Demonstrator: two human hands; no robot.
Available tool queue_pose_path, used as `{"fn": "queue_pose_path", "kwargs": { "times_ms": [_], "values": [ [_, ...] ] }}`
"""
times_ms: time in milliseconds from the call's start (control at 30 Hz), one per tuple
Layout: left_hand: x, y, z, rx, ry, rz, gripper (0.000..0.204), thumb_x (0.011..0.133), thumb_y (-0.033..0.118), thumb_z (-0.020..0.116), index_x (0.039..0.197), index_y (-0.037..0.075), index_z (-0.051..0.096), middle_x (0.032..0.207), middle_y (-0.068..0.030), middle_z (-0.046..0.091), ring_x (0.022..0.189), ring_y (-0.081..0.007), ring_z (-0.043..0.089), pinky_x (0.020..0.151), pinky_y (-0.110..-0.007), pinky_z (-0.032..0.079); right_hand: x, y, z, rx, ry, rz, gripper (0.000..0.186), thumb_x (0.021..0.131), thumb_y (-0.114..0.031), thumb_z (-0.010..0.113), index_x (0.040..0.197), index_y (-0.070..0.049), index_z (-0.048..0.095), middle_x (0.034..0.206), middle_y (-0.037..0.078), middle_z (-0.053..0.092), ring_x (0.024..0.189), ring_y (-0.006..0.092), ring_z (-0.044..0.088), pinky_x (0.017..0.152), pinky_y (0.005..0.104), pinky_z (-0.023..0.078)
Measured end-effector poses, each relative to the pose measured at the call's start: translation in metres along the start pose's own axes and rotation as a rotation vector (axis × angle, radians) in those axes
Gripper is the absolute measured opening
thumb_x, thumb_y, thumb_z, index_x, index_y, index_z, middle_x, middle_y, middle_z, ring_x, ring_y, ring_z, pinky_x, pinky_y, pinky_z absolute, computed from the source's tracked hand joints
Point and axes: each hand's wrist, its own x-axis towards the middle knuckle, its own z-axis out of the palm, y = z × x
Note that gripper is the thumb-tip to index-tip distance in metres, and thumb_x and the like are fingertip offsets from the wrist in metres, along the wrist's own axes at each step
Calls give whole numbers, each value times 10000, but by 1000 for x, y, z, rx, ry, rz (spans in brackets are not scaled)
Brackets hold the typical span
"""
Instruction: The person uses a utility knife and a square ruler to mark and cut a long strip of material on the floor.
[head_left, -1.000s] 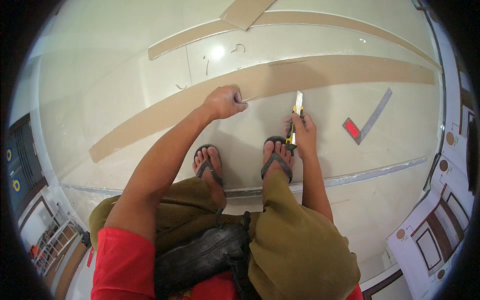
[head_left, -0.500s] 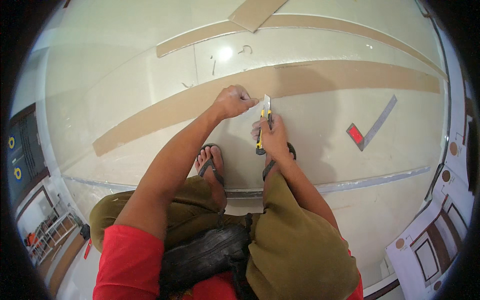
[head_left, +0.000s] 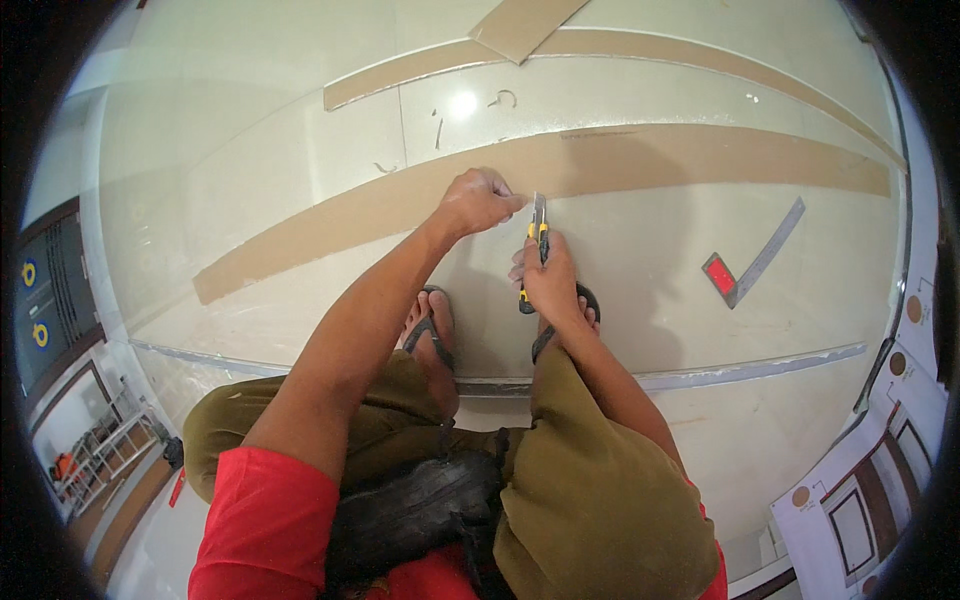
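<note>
My right hand (head_left: 548,275) is closed around a yellow-and-black utility knife (head_left: 535,232), its blade out and pointing away from me. The blade tip lies at the near edge of a long brown board strip (head_left: 330,228) on the floor. Just left of the blade, my left hand (head_left: 485,203) is closed in a pinch over that same edge. Whatever its thumb and fingers hold, if anything, is too small to make out. To the right lies a try square (head_left: 745,275) with a red-marked stock and a metal blade.
A narrower brown strip (head_left: 640,45) lies farther off, with a short board piece (head_left: 520,28) across it. Thin curled scraps (head_left: 503,98) are scattered between the strips. My sandalled feet (head_left: 430,325) stand close by a grey floor strip (head_left: 750,372). A printed sheet (head_left: 850,490) is at right.
The whole view has shifted slightly. The knife has turned a little, and its blade shows shorter now. My left hand keeps its pinch beside it.
</note>
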Motion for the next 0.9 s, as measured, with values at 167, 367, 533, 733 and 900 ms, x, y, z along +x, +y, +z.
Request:
{"fn": "queue_pose_path", "kwargs": {
  "times_ms": [167,367,533,733,900],
  "values": [
    [-1,6,3,33,47,49,356,881,337,847,744,22,752,661,-65,706,599,-145,666,610,-340,551,2,9,1,-72,4,-108,255,1086,-199,571,1206,23,535,851,181,745,688,290,757,626,442,574],
    [-1,-1,6,14,86,65,324,867,313,866,790,14,766,712,-77,723,649,-153,663,639,-338,548,0,4,-2,-183,11,-64,292,1085,-268,569,1184,6,557,856,195,745,760,384,745,737,516,561],
    [-2,2,8,3,106,58,305,874,303,863,797,22,772,694,-67,711,631,-139,646,620,-335,543,3,-8,-28,-347,-9,-144,320,1083,-311,576,1185,-7,569,875,223,732,847,450,728,784,562,543],
    [1,-1,6,-72,60,28,264,876,269,853,801,30,768,687,-47,697,633,-125,646,610,-321,543,13,-26,-58,-599,-91,-207,339,1074,-342,585,1168,-17,582,951,289,716,913,533,687,823,613,523],
    [4,-4,8,-44,93,79,223,871,232,847,817,28,773,705,-40,703,655,-113,658,627,-316,551,13,-21,-45,-613,-86,-187,334,1073,-338,575,1155,-14,563,982,316,705,918,565,671,830,638,513]
  ]
}}
